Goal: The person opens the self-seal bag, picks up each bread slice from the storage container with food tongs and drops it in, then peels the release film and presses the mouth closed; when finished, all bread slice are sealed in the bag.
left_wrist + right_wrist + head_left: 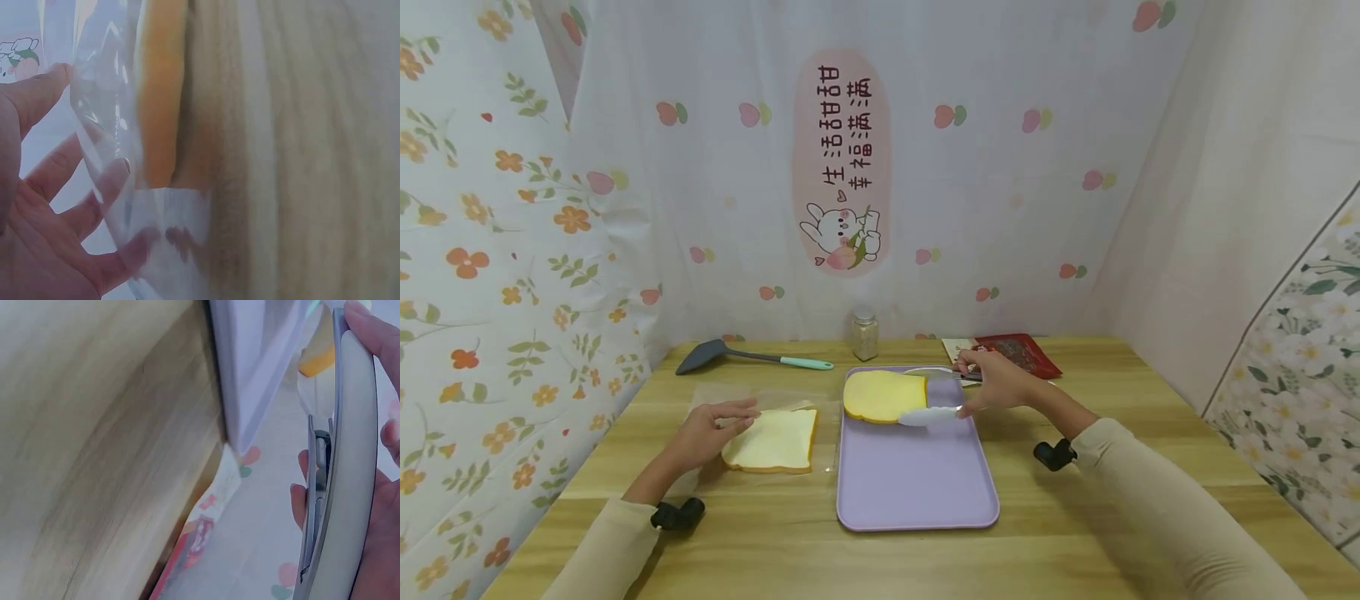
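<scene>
My right hand grips a pair of tongs, thumb on one arm and fingers on the other. Their pale ends are spread apart at the right end of a toast slice. That slice lies on the far part of a lilac tray. Left of the tray, a second toast slice lies with a clear plastic bag around or under it; I cannot tell which. My left hand is at this slice's left edge, its loosely extended fingers touching the plastic in the left wrist view.
At the back left lies a dark spatula with a mint handle. A small lidded glass jar stands behind the tray. A red packet lies at the back right, beyond my right hand. A curtain hangs behind the table.
</scene>
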### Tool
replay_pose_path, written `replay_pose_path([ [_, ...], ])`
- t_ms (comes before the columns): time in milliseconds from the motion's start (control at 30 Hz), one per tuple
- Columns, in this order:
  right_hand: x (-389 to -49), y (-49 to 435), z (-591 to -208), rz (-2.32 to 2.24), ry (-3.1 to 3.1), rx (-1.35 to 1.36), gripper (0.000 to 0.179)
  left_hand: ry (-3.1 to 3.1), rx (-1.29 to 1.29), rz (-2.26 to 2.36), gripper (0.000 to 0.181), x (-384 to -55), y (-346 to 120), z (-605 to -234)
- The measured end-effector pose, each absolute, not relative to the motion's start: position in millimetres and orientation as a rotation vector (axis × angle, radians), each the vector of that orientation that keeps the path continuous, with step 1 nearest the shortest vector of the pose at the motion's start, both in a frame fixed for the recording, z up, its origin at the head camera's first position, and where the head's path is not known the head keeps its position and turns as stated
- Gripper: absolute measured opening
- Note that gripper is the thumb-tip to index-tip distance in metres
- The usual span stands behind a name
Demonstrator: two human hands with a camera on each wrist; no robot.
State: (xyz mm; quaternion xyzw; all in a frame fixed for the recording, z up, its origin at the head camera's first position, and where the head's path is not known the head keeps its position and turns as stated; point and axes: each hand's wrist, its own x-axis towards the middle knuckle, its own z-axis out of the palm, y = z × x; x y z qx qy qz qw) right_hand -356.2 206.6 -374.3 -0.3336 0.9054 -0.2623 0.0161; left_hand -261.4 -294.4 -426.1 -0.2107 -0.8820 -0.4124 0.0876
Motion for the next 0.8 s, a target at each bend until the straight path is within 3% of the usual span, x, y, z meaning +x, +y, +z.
replay_pose_path([
  [367, -329.4, 199.0, -372.2, -0.848, 2.773, -1.143, 0.064, -2.587, -0.613, -1.218, 0.023, -264.3, -294.8, -427.2],
  [800, -329.2, 169.4, -388.1, -0.994, 2.585, -1.218, 0.073, -2.611, -0.612, -1.264, 0.024, -262.5, -295.2, -425.0],
])
